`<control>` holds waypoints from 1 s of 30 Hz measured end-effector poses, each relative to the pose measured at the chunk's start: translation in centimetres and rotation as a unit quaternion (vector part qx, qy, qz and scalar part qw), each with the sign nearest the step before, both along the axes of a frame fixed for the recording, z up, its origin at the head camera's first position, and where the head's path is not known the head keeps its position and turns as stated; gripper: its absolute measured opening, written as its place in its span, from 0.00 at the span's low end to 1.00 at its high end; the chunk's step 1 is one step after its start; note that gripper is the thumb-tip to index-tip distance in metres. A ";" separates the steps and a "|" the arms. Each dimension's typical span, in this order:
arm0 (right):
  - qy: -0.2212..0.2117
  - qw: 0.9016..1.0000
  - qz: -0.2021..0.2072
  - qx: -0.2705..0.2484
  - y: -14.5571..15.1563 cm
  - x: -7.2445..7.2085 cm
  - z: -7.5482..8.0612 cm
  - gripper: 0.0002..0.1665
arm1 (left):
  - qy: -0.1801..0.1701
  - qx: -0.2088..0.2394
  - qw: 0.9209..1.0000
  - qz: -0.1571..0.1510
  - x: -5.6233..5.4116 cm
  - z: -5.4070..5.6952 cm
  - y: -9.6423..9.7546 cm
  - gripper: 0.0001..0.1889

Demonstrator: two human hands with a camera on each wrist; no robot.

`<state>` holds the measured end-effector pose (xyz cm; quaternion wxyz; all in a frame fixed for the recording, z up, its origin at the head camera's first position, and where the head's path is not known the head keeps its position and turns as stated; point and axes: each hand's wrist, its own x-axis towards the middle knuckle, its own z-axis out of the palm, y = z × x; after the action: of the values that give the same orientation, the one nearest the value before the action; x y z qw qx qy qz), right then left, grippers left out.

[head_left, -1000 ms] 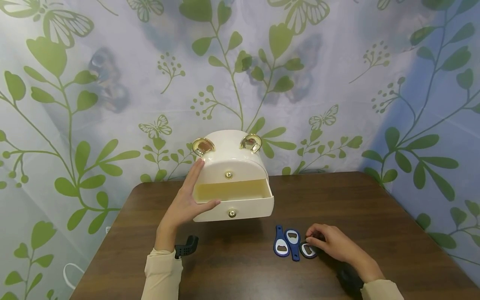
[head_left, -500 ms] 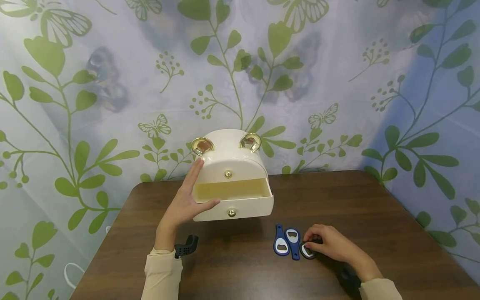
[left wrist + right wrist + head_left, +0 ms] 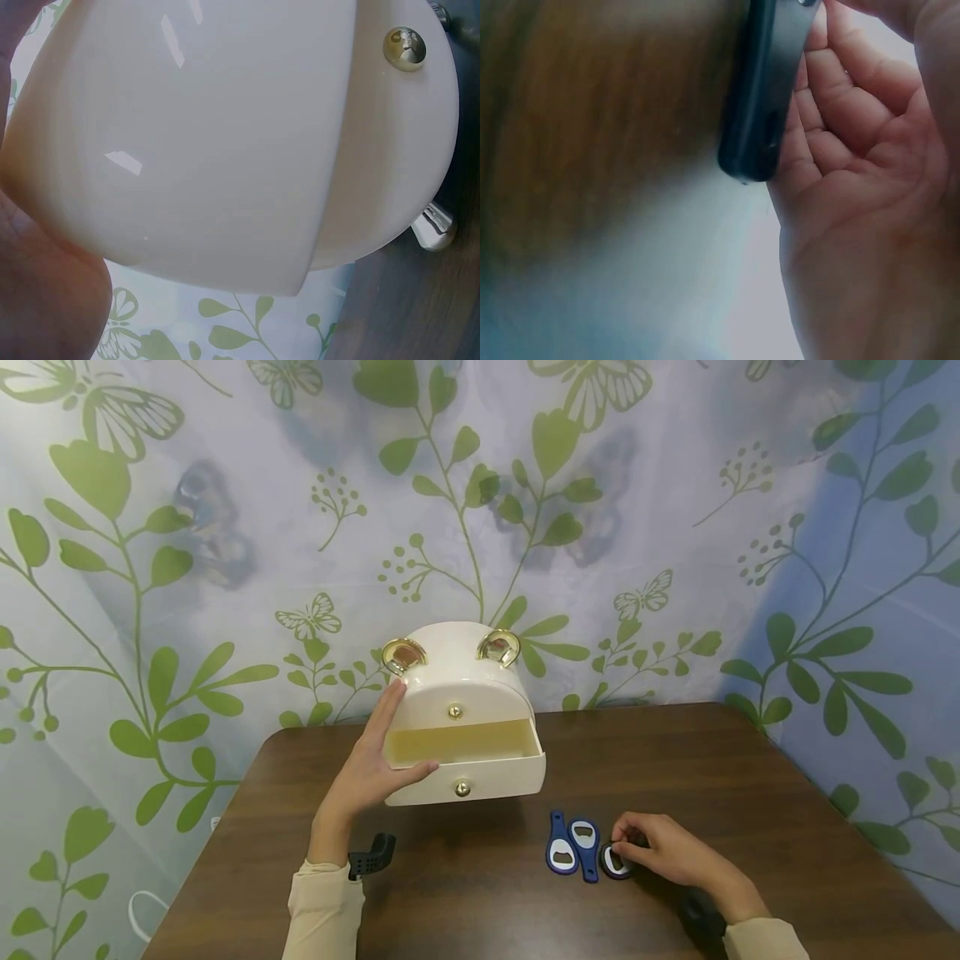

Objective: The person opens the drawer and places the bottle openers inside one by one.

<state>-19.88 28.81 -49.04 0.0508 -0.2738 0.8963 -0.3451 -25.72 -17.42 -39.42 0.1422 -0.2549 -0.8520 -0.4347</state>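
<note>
A cream two-drawer box (image 3: pixel 457 653) with two gold ear shapes stands toward the back of the table. Its lower drawer (image 3: pixel 495 778) is pulled out, its inside bare. My left hand (image 3: pixel 365 777) rests against the box's left side, fingers straight and thumb stretched to the drawer's front edge. In the left wrist view, the smooth cream shell (image 3: pixel 195 150) fills most of the picture. On the right, my right hand (image 3: pixel 671 850) pinches a dark bottle opener (image 3: pixel 615 864); its handle (image 3: pixel 759 97) lies by the palm in the right wrist view.
Two blue bottle openers (image 3: pixel 561 853) lie flat side by side, just left of the dark one and in front of the drawer. The brown wooden table (image 3: pixel 465 910) ends at a leaf-patterned curtain (image 3: pixel 660 502) behind and at the sides.
My right thumb and fingers have shifted slightly on the dark bottle opener, which stays beside the blue ones. The left hand and the drawer have held still.
</note>
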 end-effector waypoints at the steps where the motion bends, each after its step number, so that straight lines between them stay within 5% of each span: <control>1: -0.006 1.000 -0.002 -0.004 0.0 0.0 0.0 0.05 | 0.000 0.000 1.000 0.000 0.0 0.0 0.0 0.62; 12: -0.037 0.998 -0.001 -0.051 0.6 -0.4 0.3 0.04 | -0.002 0.003 1.000 -0.005 -0.1 0.0 0.1 0.62; 30: 0.034 0.997 -0.054 -0.038 -0.1 -0.8 4.3 0.03 | -0.004 0.008 1.000 -0.005 -0.1 0.0 0.0 0.62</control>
<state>-20.67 28.74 -44.78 -0.0091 -0.2385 0.8972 -0.3715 -25.84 -17.44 -39.41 0.1387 -0.2567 -0.8477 -0.4431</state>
